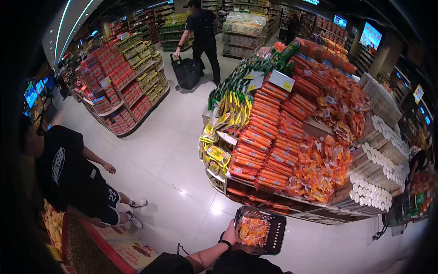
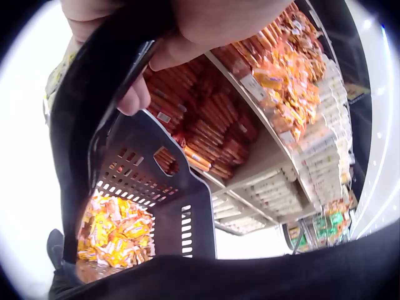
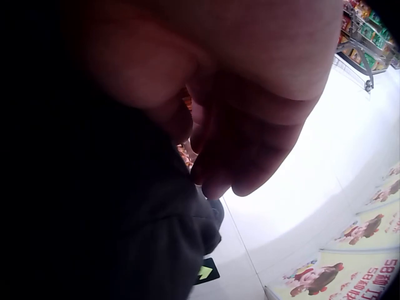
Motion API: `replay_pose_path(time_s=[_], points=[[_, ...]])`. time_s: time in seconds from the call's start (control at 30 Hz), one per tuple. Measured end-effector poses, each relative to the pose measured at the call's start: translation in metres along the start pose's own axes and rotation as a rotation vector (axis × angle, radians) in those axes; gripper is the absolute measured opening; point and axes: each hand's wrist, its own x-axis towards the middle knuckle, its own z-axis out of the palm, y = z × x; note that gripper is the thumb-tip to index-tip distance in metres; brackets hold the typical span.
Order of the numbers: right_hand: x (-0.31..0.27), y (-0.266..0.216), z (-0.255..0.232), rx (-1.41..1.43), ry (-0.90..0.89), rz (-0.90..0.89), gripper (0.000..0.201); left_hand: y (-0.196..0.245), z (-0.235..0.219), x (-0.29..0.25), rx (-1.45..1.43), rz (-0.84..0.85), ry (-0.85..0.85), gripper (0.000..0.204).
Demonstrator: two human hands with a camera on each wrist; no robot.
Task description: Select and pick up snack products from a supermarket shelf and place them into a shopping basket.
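Note:
A dark plastic basket (image 1: 277, 230) with slotted walls is held at its near left side by my left hand (image 1: 231, 234). In the left wrist view, the fingers of the left hand (image 2: 215, 22) curl round the black handle of the basket (image 2: 199, 222). Orange and yellow snack packets (image 1: 253, 232) lie in the bottom of the basket. My right hand (image 3: 250, 106) hangs beside dark clothing (image 3: 156, 212), fingers loosely curled, with nothing visible in it; the head view does not show it.
A display island of orange packs (image 1: 269, 141) stands ahead, with white cylinders (image 1: 365, 189) at its right. A person in black (image 1: 61, 166) is at the left. Another person (image 1: 203, 34) pulls a basket (image 1: 186, 72) farther off. Red-edged bins (image 1: 107, 246) stand lower left.

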Motion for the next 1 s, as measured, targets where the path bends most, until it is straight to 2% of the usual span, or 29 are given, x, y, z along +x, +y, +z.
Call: replay_pose_path(time_s=[0.07, 0.1, 0.2, 0.23, 0.27, 0.33, 0.5, 0.57, 0.6, 0.67, 0.73, 0.77, 0.8, 0.87, 0.93, 1.0], points=[[0.029, 0.007, -0.002, -0.224, 0.08, -0.145, 0.032, -0.003, 0.005, -0.004, 0.001, -0.044, -0.001, 0.063], [0.01, -0.026, -0.017, -0.123, 0.066, 0.003, 0.036, -0.005, 0.008, -0.005, 0.024, -0.068, 0.032, 0.061], [-0.012, -0.077, -0.064, -0.136, 0.048, -0.023, 0.026, -0.003, 0.012, -0.005, -0.046, -0.022, 0.08, 0.051], [-0.009, -0.082, -0.076, -0.041, 0.019, 0.028, 0.022, -0.003, 0.014, -0.003, -0.085, -0.006, 0.101, 0.047], [0.006, -0.065, -0.076, -0.124, 0.064, -0.041, 0.019, 0.003, 0.014, -0.003, -0.041, 0.011, 0.156, 0.047], [0.015, -0.057, -0.091, -0.078, 0.006, 0.007, 0.02, 0.015, 0.013, -0.005, -0.011, -0.087, 0.161, 0.048], [0.037, -0.096, -0.157, -0.272, -0.144, -0.047, 0.027, 0.015, 0.026, -0.004, -0.017, -0.083, 0.26, 0.043], [0.071, -0.09, -0.171, -0.32, -0.231, -0.058, 0.031, 0.012, 0.031, -0.005, 0.064, -0.065, 0.306, 0.044], [0.098, -0.089, -0.176, -0.327, -0.223, -0.082, 0.031, 0.041, 0.025, -0.007, 0.036, -0.187, 0.278, 0.046], [0.148, -0.094, -0.184, -0.21, -0.267, -0.1, 0.029, 0.019, 0.036, -0.002, 0.118, -0.101, 0.362, 0.046], [0.187, -0.114, -0.193, -0.341, -0.237, -0.296, 0.027, 0.018, 0.04, -0.002, 0.149, -0.108, 0.394, 0.044], [0.199, -0.129, -0.194, -0.424, -0.254, -0.365, 0.026, 0.026, 0.04, -0.001, 0.173, -0.196, 0.37, 0.044], [0.214, -0.146, -0.197, -0.504, -0.263, -0.436, 0.026, 0.034, 0.043, 0.0, 0.18, -0.178, 0.403, 0.043], [0.242, -0.167, -0.198, -0.618, -0.382, -0.561, 0.026, 0.022, 0.048, 0.007, 0.18, -0.139, 0.455, 0.043], [0.266, -0.18, -0.188, -0.659, -0.449, -0.585, 0.025, 0.039, 0.048, 0.017, 0.203, -0.17, 0.456, 0.043], [0.292, -0.194, -0.174, -0.677, -0.481, -0.63, 0.024, 0.057, 0.046, 0.03, 0.174, -0.292, 0.412, 0.044]])
